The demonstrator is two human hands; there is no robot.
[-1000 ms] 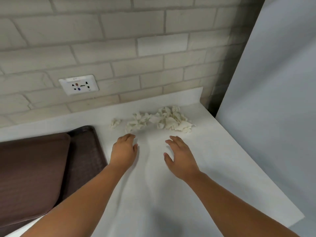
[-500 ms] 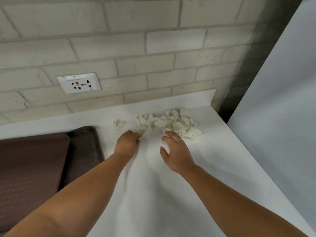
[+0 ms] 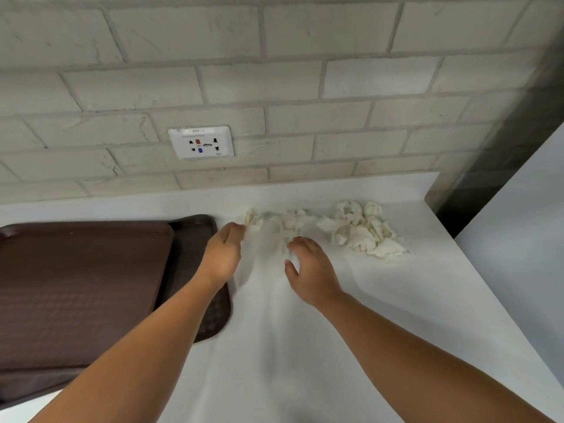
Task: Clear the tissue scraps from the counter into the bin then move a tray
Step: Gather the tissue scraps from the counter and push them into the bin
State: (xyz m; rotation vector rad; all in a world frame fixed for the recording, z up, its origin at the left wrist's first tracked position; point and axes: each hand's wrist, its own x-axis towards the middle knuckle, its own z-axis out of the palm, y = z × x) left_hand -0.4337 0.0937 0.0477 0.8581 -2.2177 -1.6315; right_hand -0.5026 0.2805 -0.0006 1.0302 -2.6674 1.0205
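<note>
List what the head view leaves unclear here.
Bin: not in the head view at all.
Left hand: its back hides the fingertips; grip on the tissue scraps unclear.
Right hand: tissue beneath is motion-blurred.
Trays: cut off by the left edge.
Socket label: too small.

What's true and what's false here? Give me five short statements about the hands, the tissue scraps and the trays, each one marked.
1. The tissue scraps lie on the white counter near the brick wall. True.
2. A bin stands beside the scraps. False: no bin is in view.
3. The brown trays lie stacked at the counter's left side. True.
4. The right hand rests on a tray. False: it is over the counter, at the near edge of the scraps.
5. The left hand is far from the scraps. False: its fingers reach the leftmost scrap.
</note>
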